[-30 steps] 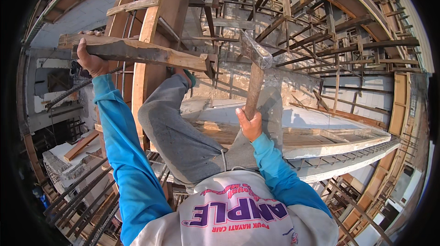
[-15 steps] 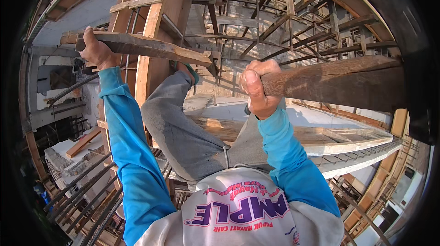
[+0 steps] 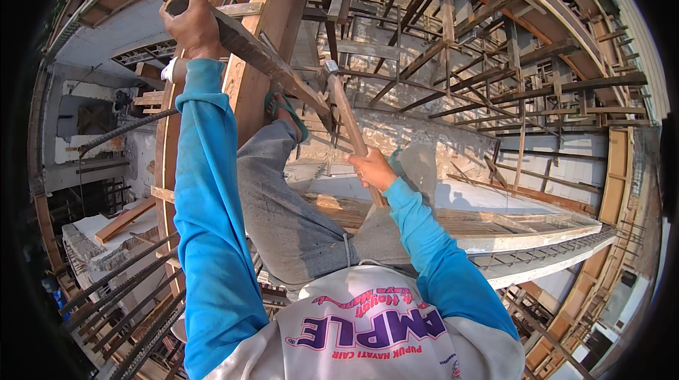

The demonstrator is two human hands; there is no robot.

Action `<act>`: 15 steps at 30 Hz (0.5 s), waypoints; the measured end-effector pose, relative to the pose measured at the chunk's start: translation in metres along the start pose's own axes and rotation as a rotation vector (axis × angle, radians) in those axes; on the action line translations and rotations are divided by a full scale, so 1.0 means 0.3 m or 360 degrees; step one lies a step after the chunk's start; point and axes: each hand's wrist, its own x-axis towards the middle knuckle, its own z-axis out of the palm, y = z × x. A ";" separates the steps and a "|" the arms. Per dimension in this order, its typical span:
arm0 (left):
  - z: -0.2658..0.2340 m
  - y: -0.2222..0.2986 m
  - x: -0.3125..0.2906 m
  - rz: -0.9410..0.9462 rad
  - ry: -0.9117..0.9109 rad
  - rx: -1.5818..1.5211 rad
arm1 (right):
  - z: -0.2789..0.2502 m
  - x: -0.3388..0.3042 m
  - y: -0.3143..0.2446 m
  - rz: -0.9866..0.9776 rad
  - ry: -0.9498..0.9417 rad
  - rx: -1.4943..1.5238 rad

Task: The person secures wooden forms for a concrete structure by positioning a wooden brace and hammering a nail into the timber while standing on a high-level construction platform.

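Observation:
My left hand (image 3: 192, 32) is closed around the upper end of a rough wooden piece (image 3: 265, 65), which slants down to the right with a short crosswise block at its lower end. My right hand (image 3: 373, 170) grips the lower part of a wooden-handled hammer (image 3: 346, 114). The hammer's metal head points away from me and sits close to the right of the wooden piece's lower end; whether they touch, I cannot tell. Behind the wooden piece rises a tall plank formwork panel (image 3: 272, 12), and my sandalled left foot (image 3: 286, 114) is beside it.
Ribbed steel bars (image 3: 117, 284) stick out at the lower left. A long timber and concrete ledge (image 3: 523, 235) runs to the right below my hands. Far below stands a lattice of wooden props and beams (image 3: 481, 44). Curved formwork (image 3: 619, 196) borders the right side.
The hammer has swung from raised on the right down and leftward to the wooden piece. My left hand has risen, moved right and tilted the wooden piece more steeply.

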 end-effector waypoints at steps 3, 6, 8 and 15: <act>0.007 -0.001 -0.003 0.0051 -0.0008 0.0038 | 0.005 -0.145 -0.245 -0.0793 0.0156 -0.0036; -0.010 -0.017 0.011 -0.0026 0.0053 0.0133 | 0.037 -0.218 -0.452 -0.1463 0.0273 0.0224; -0.027 -0.052 0.039 0.0018 0.0042 0.0181 | 0.102 -0.161 -0.408 -0.1927 0.0362 0.0620; 0.014 -0.082 0.066 0.0038 0.0037 0.0074 | 0.019 0.281 0.360 0.0334 0.0213 0.0097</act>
